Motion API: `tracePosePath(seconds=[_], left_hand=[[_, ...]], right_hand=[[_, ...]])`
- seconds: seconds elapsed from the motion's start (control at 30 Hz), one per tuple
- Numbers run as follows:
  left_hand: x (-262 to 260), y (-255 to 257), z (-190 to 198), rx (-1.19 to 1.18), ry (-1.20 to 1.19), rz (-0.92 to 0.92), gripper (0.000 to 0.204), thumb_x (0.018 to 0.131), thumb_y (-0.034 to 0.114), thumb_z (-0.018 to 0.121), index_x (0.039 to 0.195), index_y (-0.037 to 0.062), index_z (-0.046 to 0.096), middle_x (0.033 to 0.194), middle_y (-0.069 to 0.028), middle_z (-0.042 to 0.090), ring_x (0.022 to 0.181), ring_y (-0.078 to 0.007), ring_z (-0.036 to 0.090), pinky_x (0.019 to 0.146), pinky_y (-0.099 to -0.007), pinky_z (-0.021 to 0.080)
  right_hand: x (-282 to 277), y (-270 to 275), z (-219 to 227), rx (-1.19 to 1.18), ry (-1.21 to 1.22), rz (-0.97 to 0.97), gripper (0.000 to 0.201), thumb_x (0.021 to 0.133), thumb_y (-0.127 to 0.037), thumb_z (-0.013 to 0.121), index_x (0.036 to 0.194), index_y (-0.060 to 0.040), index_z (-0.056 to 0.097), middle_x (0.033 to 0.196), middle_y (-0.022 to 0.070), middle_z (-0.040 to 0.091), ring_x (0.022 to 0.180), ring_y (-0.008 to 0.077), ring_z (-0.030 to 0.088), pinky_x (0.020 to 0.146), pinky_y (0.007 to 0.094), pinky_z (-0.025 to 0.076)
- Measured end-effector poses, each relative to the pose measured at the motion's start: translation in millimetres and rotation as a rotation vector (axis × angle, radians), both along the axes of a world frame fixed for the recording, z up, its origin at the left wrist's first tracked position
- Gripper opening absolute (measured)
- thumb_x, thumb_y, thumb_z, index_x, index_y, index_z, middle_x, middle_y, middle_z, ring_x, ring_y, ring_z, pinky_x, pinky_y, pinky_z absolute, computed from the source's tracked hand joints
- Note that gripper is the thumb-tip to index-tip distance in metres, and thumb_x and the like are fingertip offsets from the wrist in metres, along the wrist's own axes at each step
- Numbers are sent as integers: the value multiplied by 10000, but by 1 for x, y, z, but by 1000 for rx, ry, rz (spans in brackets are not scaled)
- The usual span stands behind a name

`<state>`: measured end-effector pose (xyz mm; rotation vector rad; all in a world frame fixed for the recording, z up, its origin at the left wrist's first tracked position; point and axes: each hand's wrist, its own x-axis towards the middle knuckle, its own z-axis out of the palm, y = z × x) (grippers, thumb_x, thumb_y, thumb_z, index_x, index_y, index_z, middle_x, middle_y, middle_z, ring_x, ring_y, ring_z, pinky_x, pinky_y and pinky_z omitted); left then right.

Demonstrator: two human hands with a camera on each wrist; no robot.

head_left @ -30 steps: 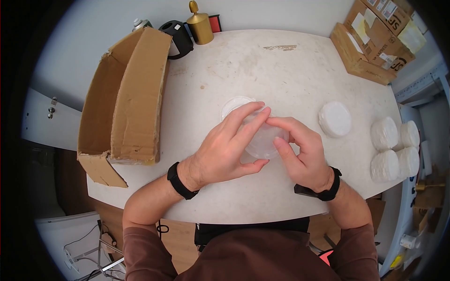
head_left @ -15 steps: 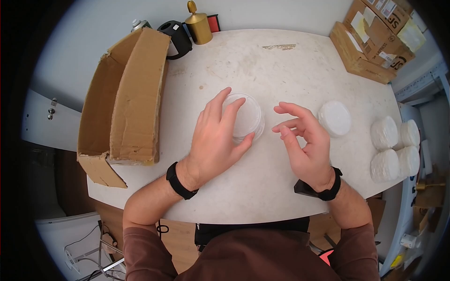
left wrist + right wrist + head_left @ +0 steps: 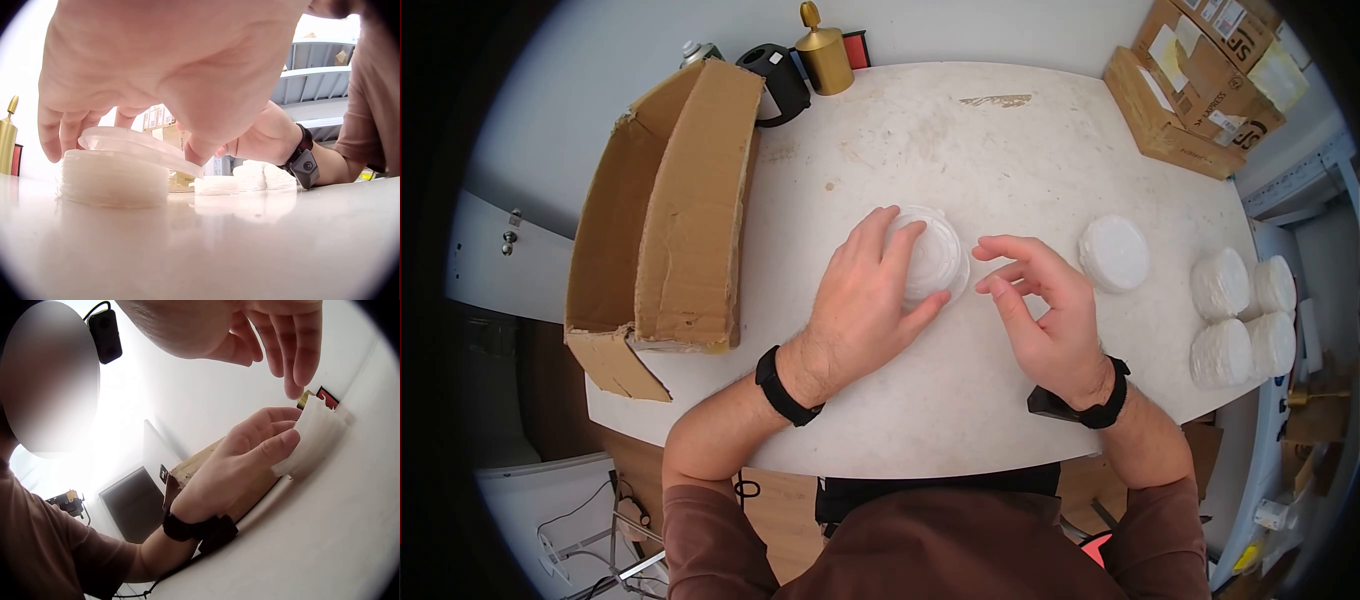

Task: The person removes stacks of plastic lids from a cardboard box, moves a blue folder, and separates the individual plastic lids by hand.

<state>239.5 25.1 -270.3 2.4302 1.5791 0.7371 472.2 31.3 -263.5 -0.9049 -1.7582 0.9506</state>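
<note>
In the head view a round stack of translucent plastic lids [image 3: 935, 235] sits on the table in front of the person. The left hand [image 3: 858, 290] spans it from the left, fingers at the far side and thumb at the near right edge. From the left wrist the top lid [image 3: 134, 147] shows tilted over the stack [image 3: 115, 181], its raised side between fingers and thumb. To the right of the stack the right hand [image 3: 1050, 315] hovers with loosely bent fingers, holding nothing.
Another white stack [image 3: 1114, 254] lies right of the right hand, with several wrapped stacks [image 3: 1221, 285] at the table's right edge. A long open cardboard box [image 3: 690, 210] stands left. Shipping boxes [image 3: 1200, 85], a black container [image 3: 778, 85] and a gold canister [image 3: 827, 60] are at the back.
A second ago both hands held a translucent lid right of the stack. The left hand has since carried it left onto the stack, and the right hand has let go.
</note>
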Motion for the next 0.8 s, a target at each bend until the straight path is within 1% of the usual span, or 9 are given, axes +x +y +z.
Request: tracePosePath(seconds=[0.33, 0.43, 0.6, 0.73, 0.8], left_hand=[[-2, 1, -1, 2, 35, -9, 789, 867, 355, 911, 1461, -4, 536, 1536, -313, 500, 1368, -496, 562, 1135, -520, 504], [-2, 1, -3, 5, 46, -14, 808, 864, 359, 914, 1467, -15, 529, 1558, -320, 484, 1388, -504, 549, 1145, -523, 497], [-1, -1, -1, 40, 141, -32, 877, 844, 373, 929, 1486, -45, 502, 1597, -356, 441, 1439, -509, 518, 1178, -515, 473], [-3, 0, -4, 51, 129, -44, 859, 852, 371, 927, 1476, -39, 502, 1597, -370, 433, 1443, -516, 512, 1180, -510, 475], [-2, 0, -5, 22, 40, -29, 782, 880, 352, 908, 1436, -29, 510, 1585, -383, 436, 1435, -524, 513, 1162, -512, 485]], right_hand=[[0, 0, 0, -5, -24, 11, 376, 957, 97, 635, 1322, 13, 661, 1244, 165, 747, 909, 221, 766, 767, 317, 614], [0, 0, 0, 0, -29, 15, 374, 955, 100, 634, 1318, 14, 661, 1243, 166, 746, 910, 223, 767, 766, 318, 615], [0, 0, 0, 2, -29, 14, 371, 951, 104, 635, 1310, 15, 662, 1239, 166, 746, 910, 224, 767, 764, 320, 617], [0, 0, 1, 8, -36, 14, 368, 950, 105, 634, 1306, 15, 663, 1237, 166, 747, 910, 224, 768, 764, 321, 618], [0, 0, 1, 7, -36, 13, 367, 950, 106, 633, 1305, 15, 663, 1236, 166, 747, 910, 225, 768, 765, 322, 617]])
